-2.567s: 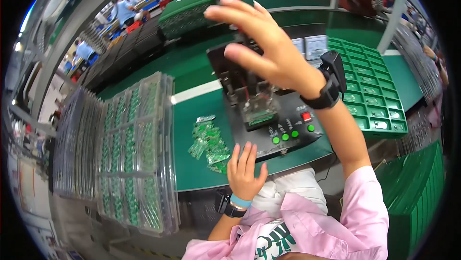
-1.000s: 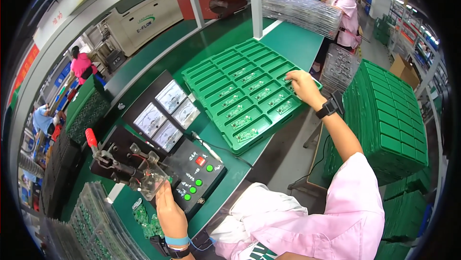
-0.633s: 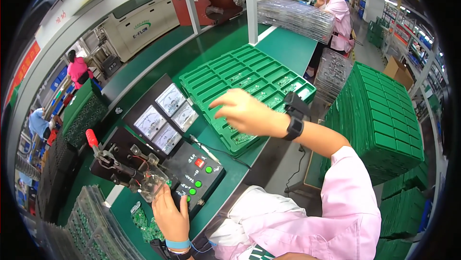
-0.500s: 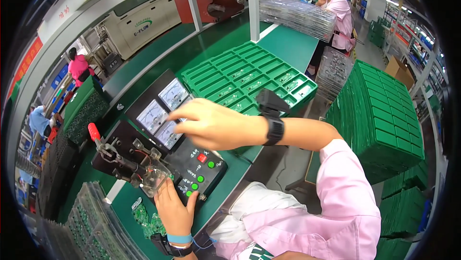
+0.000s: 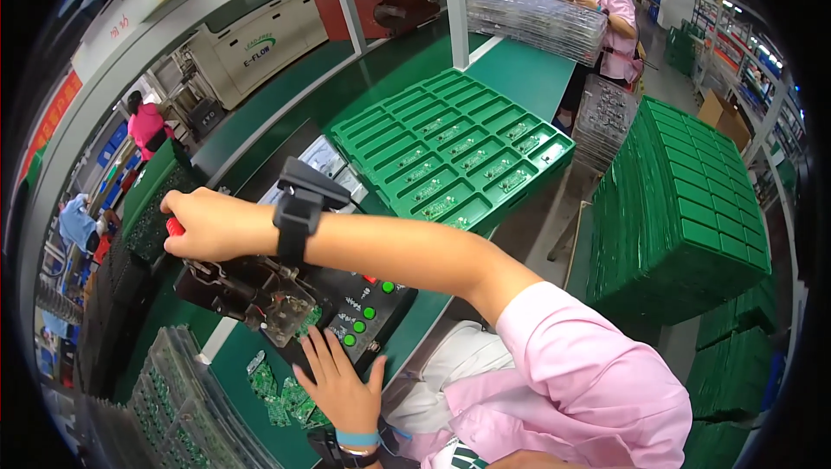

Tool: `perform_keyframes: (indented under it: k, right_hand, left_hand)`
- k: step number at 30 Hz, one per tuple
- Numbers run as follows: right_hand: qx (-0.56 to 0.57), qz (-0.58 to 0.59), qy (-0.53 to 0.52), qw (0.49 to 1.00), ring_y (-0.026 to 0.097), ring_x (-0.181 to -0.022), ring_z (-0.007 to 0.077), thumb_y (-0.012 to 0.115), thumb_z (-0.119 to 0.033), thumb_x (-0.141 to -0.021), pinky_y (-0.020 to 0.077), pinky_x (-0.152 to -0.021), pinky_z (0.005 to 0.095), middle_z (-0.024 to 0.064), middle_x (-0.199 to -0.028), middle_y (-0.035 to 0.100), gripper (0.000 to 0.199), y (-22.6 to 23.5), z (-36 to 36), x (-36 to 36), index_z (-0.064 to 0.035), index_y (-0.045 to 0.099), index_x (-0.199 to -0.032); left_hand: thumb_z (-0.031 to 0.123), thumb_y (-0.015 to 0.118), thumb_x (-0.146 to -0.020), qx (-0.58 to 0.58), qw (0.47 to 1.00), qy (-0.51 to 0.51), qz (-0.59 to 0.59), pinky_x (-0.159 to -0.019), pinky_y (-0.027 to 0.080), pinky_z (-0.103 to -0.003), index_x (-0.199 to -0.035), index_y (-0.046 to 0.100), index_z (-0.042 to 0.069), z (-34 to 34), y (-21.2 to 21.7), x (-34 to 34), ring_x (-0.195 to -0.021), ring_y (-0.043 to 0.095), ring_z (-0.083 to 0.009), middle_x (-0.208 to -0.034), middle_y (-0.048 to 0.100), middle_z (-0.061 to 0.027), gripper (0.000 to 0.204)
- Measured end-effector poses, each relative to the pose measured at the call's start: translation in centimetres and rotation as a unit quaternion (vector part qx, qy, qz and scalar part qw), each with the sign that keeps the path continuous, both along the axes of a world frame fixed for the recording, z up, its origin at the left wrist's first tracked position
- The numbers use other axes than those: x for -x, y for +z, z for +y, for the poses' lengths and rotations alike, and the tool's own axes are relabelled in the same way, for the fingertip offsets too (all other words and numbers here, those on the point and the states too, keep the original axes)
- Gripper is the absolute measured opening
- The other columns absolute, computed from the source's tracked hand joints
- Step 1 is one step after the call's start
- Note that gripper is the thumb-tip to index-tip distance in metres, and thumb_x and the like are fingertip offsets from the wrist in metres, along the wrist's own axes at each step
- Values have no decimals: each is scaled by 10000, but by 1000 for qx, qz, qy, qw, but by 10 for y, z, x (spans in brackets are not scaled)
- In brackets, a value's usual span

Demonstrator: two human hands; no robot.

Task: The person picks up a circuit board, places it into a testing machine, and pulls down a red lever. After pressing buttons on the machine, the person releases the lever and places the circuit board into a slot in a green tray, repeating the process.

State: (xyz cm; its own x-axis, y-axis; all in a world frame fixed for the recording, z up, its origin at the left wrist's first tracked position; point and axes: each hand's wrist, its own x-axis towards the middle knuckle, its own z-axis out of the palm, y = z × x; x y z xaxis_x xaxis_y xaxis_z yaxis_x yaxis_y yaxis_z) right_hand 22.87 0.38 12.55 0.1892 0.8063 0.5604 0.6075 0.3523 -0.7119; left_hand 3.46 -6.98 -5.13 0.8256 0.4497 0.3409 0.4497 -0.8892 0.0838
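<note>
Currently stretches the right forearm [image 5: 389, 248] leftward across the black control box [image 5: 331, 284], bent at the elbow. Curls the right hand [image 5: 212, 225] round the red handle [image 5: 175, 228] of the toggle clamp [image 5: 212, 273], closed like a fist with a little red showing. Lays the left hand [image 5: 342, 387] palm down at the front of the box, fingers straight and slightly apart, thumb held out wide. Points those fingertips toward the green circuit board [image 5: 309, 320], set at the edge of the clear plastic block [image 5: 281, 318]. Cannot tell whether they touch it.

Compared with half a second ago, has swung the right hand from over the panel meters [image 5: 316, 159] to the handle, then bare. Has kept the left hand near the block.
</note>
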Motion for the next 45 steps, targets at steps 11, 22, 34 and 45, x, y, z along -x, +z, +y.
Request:
perform_keyframes:
  k: [11,22,34,45]
  right_hand:
    - [-120,-141,31,982,541,-1223,318,676,-82,-753,330,-1071,532,96,-1238,631,340,-142,-149,7,-79,661,-1093]
    - [-58,-354,-104,928,524,-1239,258,726,-274,-753,342,-1061,489,68,-1314,595,493,-206,-178,25,-104,636,-1207]
    - [-6,-320,-55,946,607,-1053,240,706,-384,-786,411,-944,439,75,-1184,641,541,-200,-167,23,-98,617,-1236]
    - [97,-378,-29,920,639,-625,223,698,-334,-809,467,-500,353,68,-819,670,509,-128,-93,41,-66,581,-1225]
  left_hand:
    - [315,599,-874,-44,987,117,-99,-1080,183,-647,-1414,447,89,-18,-67,26,-1364,372,-363,-1465,435,-122,604]
    - [199,642,-804,-83,976,119,-160,-1089,268,-583,-1306,566,100,-21,-69,23,-1321,427,-362,-1408,490,-125,518]
    - [203,689,-773,-137,943,165,-254,-1075,262,-614,-1233,647,244,-20,-76,20,-1296,440,-364,-1346,537,-93,464]
    - [216,699,-765,-92,957,152,-227,-1073,262,-588,-1191,657,236,-21,-74,20,-1277,458,-346,-1318,564,-29,428]
